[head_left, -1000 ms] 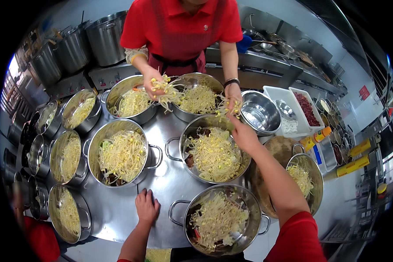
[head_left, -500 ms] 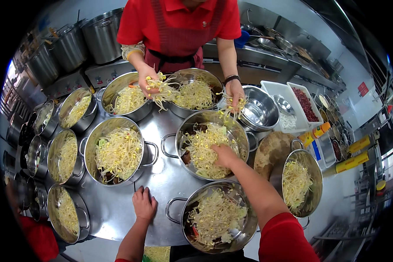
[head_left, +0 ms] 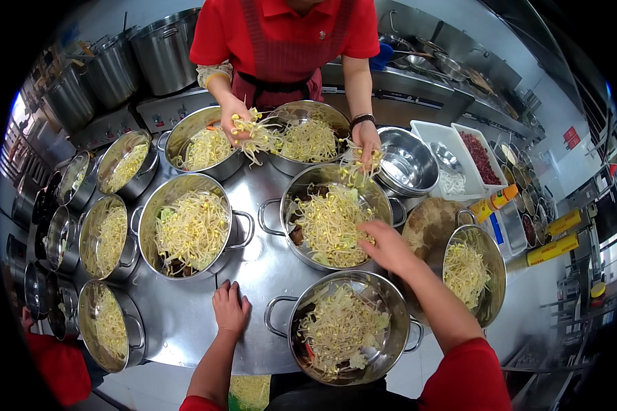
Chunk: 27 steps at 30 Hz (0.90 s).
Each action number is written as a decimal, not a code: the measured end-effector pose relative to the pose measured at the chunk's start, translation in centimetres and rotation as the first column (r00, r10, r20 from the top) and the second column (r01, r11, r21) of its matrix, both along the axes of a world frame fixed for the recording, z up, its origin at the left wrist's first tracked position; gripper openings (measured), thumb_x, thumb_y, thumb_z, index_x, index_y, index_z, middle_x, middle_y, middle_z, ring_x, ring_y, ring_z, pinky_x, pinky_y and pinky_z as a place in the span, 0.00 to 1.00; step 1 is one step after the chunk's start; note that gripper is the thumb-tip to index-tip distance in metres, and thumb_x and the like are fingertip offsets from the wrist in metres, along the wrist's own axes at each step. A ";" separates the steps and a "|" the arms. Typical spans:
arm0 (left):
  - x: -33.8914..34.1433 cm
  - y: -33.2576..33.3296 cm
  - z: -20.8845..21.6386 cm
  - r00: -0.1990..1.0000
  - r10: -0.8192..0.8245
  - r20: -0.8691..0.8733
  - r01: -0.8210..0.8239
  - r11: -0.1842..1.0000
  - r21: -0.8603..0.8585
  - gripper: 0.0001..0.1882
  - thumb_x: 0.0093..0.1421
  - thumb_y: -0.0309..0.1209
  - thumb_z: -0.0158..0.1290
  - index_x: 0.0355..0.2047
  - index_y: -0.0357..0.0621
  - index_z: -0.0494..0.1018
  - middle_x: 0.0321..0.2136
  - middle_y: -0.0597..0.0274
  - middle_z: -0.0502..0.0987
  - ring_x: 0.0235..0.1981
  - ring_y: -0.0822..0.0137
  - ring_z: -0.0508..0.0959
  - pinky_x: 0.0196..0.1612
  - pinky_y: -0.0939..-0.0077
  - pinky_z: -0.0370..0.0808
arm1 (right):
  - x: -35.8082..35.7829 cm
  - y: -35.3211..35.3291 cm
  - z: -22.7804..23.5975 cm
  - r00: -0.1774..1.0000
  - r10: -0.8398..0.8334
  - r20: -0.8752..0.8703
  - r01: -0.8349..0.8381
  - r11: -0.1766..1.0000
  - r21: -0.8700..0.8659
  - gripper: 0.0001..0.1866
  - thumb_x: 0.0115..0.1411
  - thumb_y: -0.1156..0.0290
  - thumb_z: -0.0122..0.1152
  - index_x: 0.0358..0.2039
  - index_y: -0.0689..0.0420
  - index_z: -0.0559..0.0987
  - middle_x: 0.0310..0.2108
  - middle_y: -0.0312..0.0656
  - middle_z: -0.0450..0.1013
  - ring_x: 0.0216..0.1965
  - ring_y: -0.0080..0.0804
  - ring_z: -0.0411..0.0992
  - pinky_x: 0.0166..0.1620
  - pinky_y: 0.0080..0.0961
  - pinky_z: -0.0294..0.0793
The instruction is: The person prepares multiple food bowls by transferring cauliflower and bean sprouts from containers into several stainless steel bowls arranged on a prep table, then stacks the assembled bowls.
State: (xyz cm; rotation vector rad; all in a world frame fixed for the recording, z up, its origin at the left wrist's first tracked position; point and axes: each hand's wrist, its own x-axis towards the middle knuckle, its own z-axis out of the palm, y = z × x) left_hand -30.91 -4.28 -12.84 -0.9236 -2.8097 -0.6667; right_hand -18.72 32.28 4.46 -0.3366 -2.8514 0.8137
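Near the middle of the desk [head_left: 253, 192], soybean sprouts [head_left: 332, 226] heaped in a two-handled steel pot [head_left: 378, 205], with darker pieces showing at the left of the heap. Over this pot's right side, right hand [head_left: 386, 246] palm down, fingers bent and close together, fingertips at the edge of the sprouts; impossible to tell whether any strands are pinched. Toward the near edge of the desk, left hand [head_left: 232, 308] flat on the bare steel, empty, fingers only slightly apart.

At the near edge, just right of the left hand, another sprout-filled pot [head_left: 360, 282]; left of the middle one, a third pot [head_left: 185, 183], likewise loaded. Along the left edge, more pots of sprouts.

Across the far edge, a co-worker [head_left: 277, 61] in a red shirt and apron, a bunch of sprouts in each hand, one above the far pots, one over the middle pot's far rim. Toward the right edge, nested steel bowls [head_left: 409, 161], a round wooden board [head_left: 425, 226] partly behind a tilted pot [head_left: 493, 274], and a white tray of dark red pieces [head_left: 480, 157].
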 end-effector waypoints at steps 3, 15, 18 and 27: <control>-0.2 -1.0 -0.2 0.998 0.017 0.066 -0.019 0.999 0.028 0.23 0.48 0.29 0.51 0.46 0.37 0.65 0.48 0.47 0.64 0.48 0.49 0.64 0.53 0.59 0.61 | 5.1 -3.8 -0.1 0.997 0.074 -0.025 -0.076 0.993 -0.092 0.16 0.52 0.71 0.57 0.43 0.58 0.74 0.38 0.48 0.71 0.40 0.45 0.70 0.43 0.34 0.70; -3.2 17.9 5.2 0.921 0.015 0.390 -0.228 0.831 0.507 0.46 0.46 0.35 0.60 0.59 0.29 0.47 0.58 0.38 0.51 0.59 0.45 0.54 0.62 0.61 0.51 | 2.4 -0.6 -4.9 0.968 -0.249 -0.037 0.252 0.962 0.107 0.21 0.48 0.72 0.61 0.43 0.63 0.71 0.39 0.50 0.70 0.44 0.45 0.68 0.47 0.36 0.68; -2.1 19.7 6.5 0.849 0.055 0.525 -0.384 0.748 0.542 0.47 0.45 0.34 0.60 0.59 0.30 0.46 0.59 0.39 0.48 0.60 0.46 0.52 0.62 0.62 0.49 | 3.4 1.1 -7.2 0.856 -0.506 -0.104 0.517 0.830 0.210 0.30 0.45 0.71 0.63 0.47 0.69 0.64 0.41 0.57 0.69 0.44 0.51 0.67 0.47 0.37 0.68; -4.7 21.3 7.1 0.423 -0.044 0.905 -0.875 0.240 0.421 0.39 0.45 0.20 0.57 0.56 0.44 0.50 0.40 0.56 0.65 0.32 0.66 0.70 0.33 0.68 0.72 | 0.4 4.3 -9.1 0.683 -0.669 0.291 0.707 0.509 -0.491 0.24 0.46 0.80 0.56 0.46 0.64 0.62 0.37 0.58 0.70 0.31 0.51 0.74 0.20 0.33 0.76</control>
